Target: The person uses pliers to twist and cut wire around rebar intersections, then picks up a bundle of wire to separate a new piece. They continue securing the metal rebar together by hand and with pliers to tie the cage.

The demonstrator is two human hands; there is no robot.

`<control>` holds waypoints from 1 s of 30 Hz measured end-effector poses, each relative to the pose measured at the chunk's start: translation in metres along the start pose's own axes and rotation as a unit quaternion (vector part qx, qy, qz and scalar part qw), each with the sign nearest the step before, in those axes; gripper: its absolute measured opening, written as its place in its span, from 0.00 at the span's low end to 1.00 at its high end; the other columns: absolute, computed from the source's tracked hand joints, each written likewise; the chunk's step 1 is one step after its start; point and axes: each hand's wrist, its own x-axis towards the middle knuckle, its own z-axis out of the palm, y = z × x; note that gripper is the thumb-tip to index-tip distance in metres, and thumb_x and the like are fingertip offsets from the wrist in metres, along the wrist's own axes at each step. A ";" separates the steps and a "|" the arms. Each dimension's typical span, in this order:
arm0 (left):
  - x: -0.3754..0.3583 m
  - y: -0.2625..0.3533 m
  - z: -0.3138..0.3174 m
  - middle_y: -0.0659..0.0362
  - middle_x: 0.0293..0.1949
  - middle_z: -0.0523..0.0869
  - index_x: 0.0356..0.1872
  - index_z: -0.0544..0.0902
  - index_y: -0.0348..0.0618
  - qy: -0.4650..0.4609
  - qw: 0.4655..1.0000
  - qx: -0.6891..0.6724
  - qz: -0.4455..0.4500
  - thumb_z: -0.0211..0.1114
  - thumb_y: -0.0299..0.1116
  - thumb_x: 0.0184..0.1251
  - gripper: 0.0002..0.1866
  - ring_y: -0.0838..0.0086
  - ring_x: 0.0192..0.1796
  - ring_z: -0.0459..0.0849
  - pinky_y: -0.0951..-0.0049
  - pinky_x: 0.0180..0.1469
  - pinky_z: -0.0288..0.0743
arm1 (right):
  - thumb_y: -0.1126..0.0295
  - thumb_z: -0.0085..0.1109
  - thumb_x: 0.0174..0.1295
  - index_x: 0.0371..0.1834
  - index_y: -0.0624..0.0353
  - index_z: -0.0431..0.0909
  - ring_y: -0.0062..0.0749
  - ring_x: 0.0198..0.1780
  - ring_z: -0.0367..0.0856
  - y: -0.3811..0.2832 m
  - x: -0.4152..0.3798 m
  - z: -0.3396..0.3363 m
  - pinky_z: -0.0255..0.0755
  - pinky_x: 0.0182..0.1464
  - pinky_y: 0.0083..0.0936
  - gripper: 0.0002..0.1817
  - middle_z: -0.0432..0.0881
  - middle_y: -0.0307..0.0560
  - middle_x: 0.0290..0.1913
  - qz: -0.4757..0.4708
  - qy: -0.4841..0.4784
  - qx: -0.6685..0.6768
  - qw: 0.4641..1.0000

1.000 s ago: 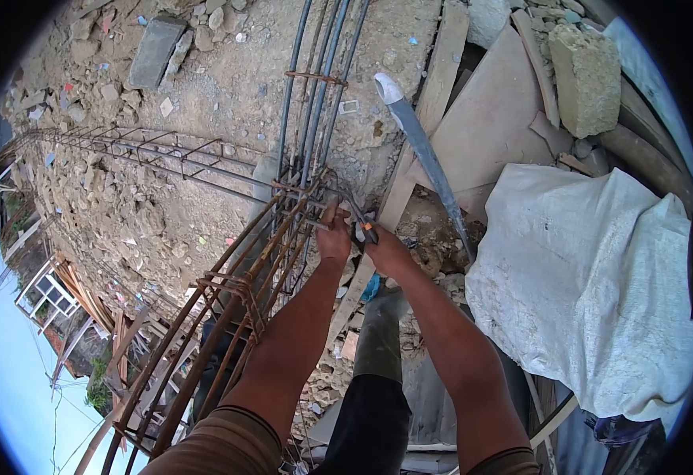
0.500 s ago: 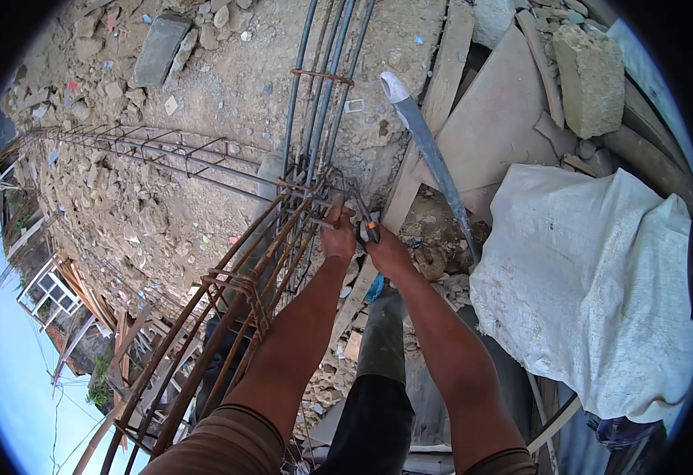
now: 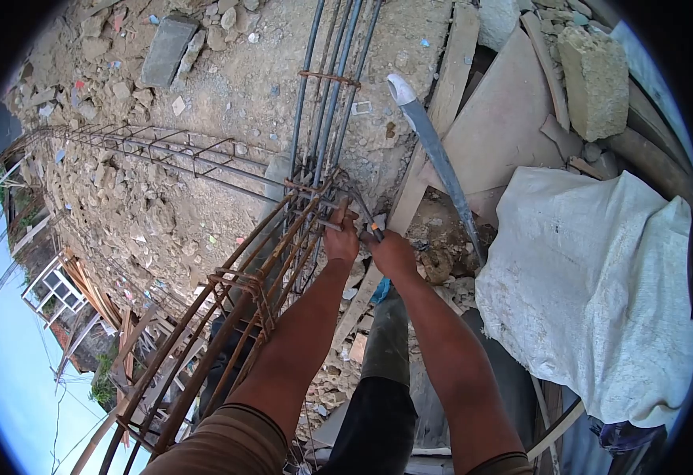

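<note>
My left hand [image 3: 342, 240] is closed around the short end of a steel reinforcing bar [image 3: 330, 225] at the joint of the rebar cages. Close beside it, my right hand [image 3: 394, 256] grips a slim metal tool [image 3: 376, 231] with an orange-and-black handle. The tool's shaft reaches up to the joint, and its tip is hard to make out among the bars. A rusty rebar cage [image 3: 239, 277] with stirrups runs from the lower left to this joint. Bluish vertical bars [image 3: 331, 95], ringed by a rusty stirrup [image 3: 329, 77], extend away from it.
A grey pipe [image 3: 435, 150] with a white end leans right of my hands. A white woven sack [image 3: 576, 277] lies further right, below broken boards [image 3: 505, 119] and a concrete block [image 3: 594, 79]. Another rebar cage [image 3: 180, 154] stretches left over rubble [image 3: 125, 222].
The whole view has shifted slightly. Both hands stay at the joint; the right hand has turned a little, and the tool's handle shows less above the fist.
</note>
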 end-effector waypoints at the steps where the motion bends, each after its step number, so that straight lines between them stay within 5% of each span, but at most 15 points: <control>1: -0.004 -0.002 -0.001 0.54 0.46 0.85 0.69 0.74 0.43 0.000 1.000 -0.001 -0.002 0.44 0.28 0.77 0.23 0.73 0.37 0.80 0.69 0.44 0.77 | 0.53 0.61 0.65 0.46 0.59 0.83 0.64 0.48 0.83 0.003 0.000 0.015 0.76 0.50 0.51 0.20 0.86 0.65 0.42 0.001 -0.001 -0.002 1.000; 3: -0.005 0.007 -0.001 0.52 0.47 0.87 0.69 0.74 0.48 0.007 0.998 -0.005 -0.059 0.43 0.34 0.76 0.24 0.56 0.54 0.82 0.60 0.61 0.72 | 0.51 0.61 0.65 0.38 0.61 0.85 0.64 0.46 0.84 0.008 0.005 0.040 0.77 0.49 0.52 0.21 0.86 0.66 0.38 -0.011 0.038 0.042 0.998; 4: -0.003 0.010 0.001 0.52 0.47 0.87 0.69 0.74 0.48 0.006 0.998 -0.009 -0.055 0.43 0.34 0.76 0.24 0.56 0.54 0.82 0.60 0.61 0.72 | 0.51 0.61 0.65 0.38 0.61 0.85 0.64 0.46 0.84 0.011 0.007 0.040 0.77 0.49 0.52 0.21 0.86 0.66 0.38 -0.012 0.043 0.041 0.998; 6: -0.003 0.004 0.000 0.53 0.45 0.87 0.68 0.75 0.48 0.013 0.999 -0.011 -0.042 0.45 0.34 0.76 0.23 0.58 0.53 0.84 0.60 0.60 0.73 | 0.52 0.62 0.64 0.38 0.63 0.84 0.65 0.45 0.84 0.003 0.001 0.035 0.77 0.49 0.51 0.21 0.86 0.66 0.38 -0.018 0.046 0.051 0.997; 7: -0.007 0.000 0.003 0.53 0.45 0.87 0.68 0.75 0.48 0.013 0.999 -0.014 -0.047 0.45 0.34 0.76 0.23 0.58 0.53 0.84 0.60 0.60 0.73 | 0.53 0.62 0.64 0.46 0.63 0.82 0.62 0.49 0.84 0.005 0.001 0.027 0.77 0.52 0.50 0.21 0.86 0.66 0.43 0.006 0.012 0.048 0.999; 9: -0.003 0.003 0.005 0.56 0.40 0.85 0.68 0.74 0.39 0.040 0.996 -0.076 -0.023 0.45 0.28 0.75 0.23 0.76 0.36 0.79 0.70 0.43 0.75 | 0.55 0.61 0.64 0.54 0.62 0.78 0.61 0.52 0.83 -0.002 -0.016 0.003 0.77 0.53 0.50 0.23 0.84 0.68 0.47 -0.017 0.040 -0.006 0.999; 13: -0.003 0.020 0.021 0.60 0.33 0.82 0.63 0.77 0.40 0.091 0.946 -0.291 -0.114 0.47 0.27 0.71 0.22 0.78 0.31 0.74 0.76 0.37 0.68 | 0.61 0.58 0.63 0.72 0.58 0.66 0.57 0.57 0.82 -0.002 -0.008 -0.047 0.75 0.58 0.47 0.33 0.81 0.69 0.56 -0.073 0.010 -0.070 0.995; 16: -0.005 0.031 0.020 0.60 0.33 0.81 0.62 0.78 0.40 0.082 0.933 -0.319 -0.148 0.49 0.28 0.68 0.23 0.79 0.30 0.72 0.76 0.34 0.67 | 0.63 0.58 0.61 0.78 0.59 0.59 0.57 0.56 0.81 -0.008 0.019 -0.074 0.75 0.58 0.42 0.40 0.81 0.69 0.56 -0.097 -0.067 -0.076 0.990; 26: -0.007 0.033 0.021 0.61 0.31 0.80 0.62 0.80 0.42 0.076 0.933 -0.320 -0.147 0.49 0.29 0.68 0.23 0.79 0.29 0.72 0.76 0.32 0.67 | 0.65 0.58 0.61 0.78 0.60 0.59 0.54 0.54 0.83 -0.023 0.042 -0.106 0.76 0.56 0.38 0.40 0.82 0.66 0.56 -0.164 -0.172 -0.174 0.956; 29: -0.006 0.032 0.016 0.61 0.31 0.80 0.61 0.80 0.42 0.075 0.941 -0.301 -0.136 0.49 0.29 0.69 0.22 0.79 0.29 0.73 0.75 0.32 0.68 | 0.67 0.57 0.62 0.77 0.60 0.60 0.55 0.51 0.84 -0.028 0.038 -0.104 0.76 0.55 0.38 0.38 0.82 0.67 0.55 -0.153 -0.180 -0.174 0.956; 30: -0.008 0.032 0.015 0.60 0.31 0.81 0.61 0.80 0.42 0.077 0.947 -0.284 -0.129 0.49 0.30 0.69 0.22 0.79 0.29 0.74 0.75 0.32 0.68 | 0.66 0.57 0.62 0.75 0.60 0.61 0.55 0.50 0.84 -0.029 0.032 -0.101 0.76 0.54 0.39 0.36 0.82 0.68 0.53 -0.083 -0.225 -0.073 0.968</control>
